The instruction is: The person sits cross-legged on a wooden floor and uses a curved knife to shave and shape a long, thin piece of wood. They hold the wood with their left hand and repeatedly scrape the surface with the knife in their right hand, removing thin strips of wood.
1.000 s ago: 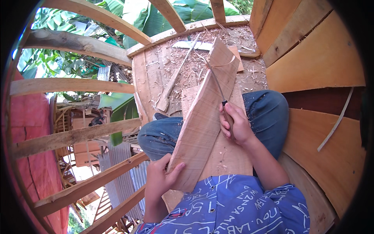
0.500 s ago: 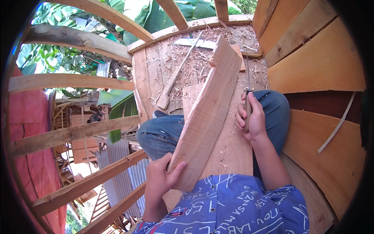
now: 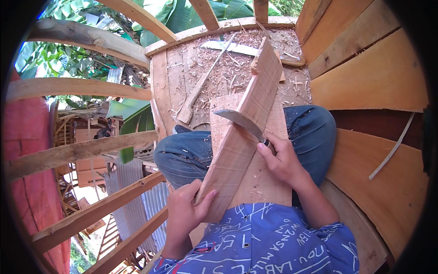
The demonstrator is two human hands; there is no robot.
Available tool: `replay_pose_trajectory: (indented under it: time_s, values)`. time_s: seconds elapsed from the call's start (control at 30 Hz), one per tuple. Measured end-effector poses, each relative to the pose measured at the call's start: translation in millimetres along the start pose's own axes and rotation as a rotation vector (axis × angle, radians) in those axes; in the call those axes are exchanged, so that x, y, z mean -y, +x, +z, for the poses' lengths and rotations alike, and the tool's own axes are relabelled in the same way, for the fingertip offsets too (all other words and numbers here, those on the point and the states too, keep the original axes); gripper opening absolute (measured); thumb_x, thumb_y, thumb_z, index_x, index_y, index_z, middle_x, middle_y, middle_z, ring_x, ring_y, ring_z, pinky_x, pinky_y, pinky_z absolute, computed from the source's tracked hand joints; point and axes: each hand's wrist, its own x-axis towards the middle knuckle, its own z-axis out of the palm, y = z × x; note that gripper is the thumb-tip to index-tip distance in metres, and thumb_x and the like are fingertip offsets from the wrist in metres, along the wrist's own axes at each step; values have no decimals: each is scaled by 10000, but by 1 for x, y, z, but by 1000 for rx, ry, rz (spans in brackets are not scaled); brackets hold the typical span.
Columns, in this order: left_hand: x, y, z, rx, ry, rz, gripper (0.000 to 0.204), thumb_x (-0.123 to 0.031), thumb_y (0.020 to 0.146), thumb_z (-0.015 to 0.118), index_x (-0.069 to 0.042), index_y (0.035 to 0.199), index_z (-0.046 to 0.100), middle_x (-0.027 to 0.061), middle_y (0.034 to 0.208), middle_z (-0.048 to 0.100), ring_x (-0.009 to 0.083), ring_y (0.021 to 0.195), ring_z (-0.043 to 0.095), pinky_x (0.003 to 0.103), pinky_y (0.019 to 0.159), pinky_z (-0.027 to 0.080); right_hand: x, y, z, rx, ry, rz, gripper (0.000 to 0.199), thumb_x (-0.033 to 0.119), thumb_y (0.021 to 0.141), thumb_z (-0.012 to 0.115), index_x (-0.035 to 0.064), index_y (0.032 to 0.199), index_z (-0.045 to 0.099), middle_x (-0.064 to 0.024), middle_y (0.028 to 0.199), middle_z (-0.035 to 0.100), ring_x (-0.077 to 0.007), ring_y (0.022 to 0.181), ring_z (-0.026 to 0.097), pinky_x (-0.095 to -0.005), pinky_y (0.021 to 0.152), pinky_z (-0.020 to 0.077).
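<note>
A long, thick wooden board leans away from my body, its near end by my shirt and its far end over the shavings. My left hand grips its near end, thumb on the broad face. In my right hand is a knife with a broad curved blade. The blade lies across the middle of the board, its tip reaching past the left edge. Whether it bites into the wood I cannot tell. Beneath the leaning board, a flat plank rests across my lap between my knees.
Wood shavings litter the plank floor ahead. A long blade with a wooden handle lies there beside a tapering stick. Open wooden rails stand at my left; a plank wall closes the right. Banana leaves hang beyond.
My right hand has swung the knife from upright beside my right knee to lying leftward across the board. The board has tipped slightly; my left hand keeps its hold.
</note>
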Motion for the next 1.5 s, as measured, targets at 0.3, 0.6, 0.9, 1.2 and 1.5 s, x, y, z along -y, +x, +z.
replay_pose_trajectory:
  time_s: [0.3,0.6,0.9,1.2,1.5]
  values:
    - [-14,-7,1,-15,25,107,323,-188,791,753,2,693,509,169,584,492,341,536,516,410,507,387,4,17,-14,-157,-539,158,713,610,858,601,-51,592,564,-240,545,533,-408,558,593,-458,557,468]
    - [-12,-15,4,16,24,128,271,-185,816,729,-47,752,504,134,619,524,305,576,561,416,509,428,5,35,-22,-241,-791,198,799,738,781,590,-34,577,571,-211,537,549,-391,565,607,-461,551,479]
    - [-12,-16,7,-14,-8,137,277,-176,801,732,-34,727,506,163,605,507,341,566,556,427,513,418,-18,76,-45,-381,-868,189,829,750,801,552,-59,624,600,-252,602,582,-422,636,624,-492,597,481]
    - [-13,-14,6,-10,3,136,275,-172,791,734,-38,727,503,154,611,508,337,565,550,426,502,409,-22,77,-51,-361,-713,270,758,670,852,571,-54,630,580,-216,598,576,-343,588,621,-461,586,477]
    - [-13,-13,8,17,-1,92,229,-157,789,720,-26,760,534,168,631,527,348,604,564,431,549,423,-6,24,-72,241,766,328,261,270,1014,520,22,1080,565,-24,600,506,-51,353,395,-184,326,320]
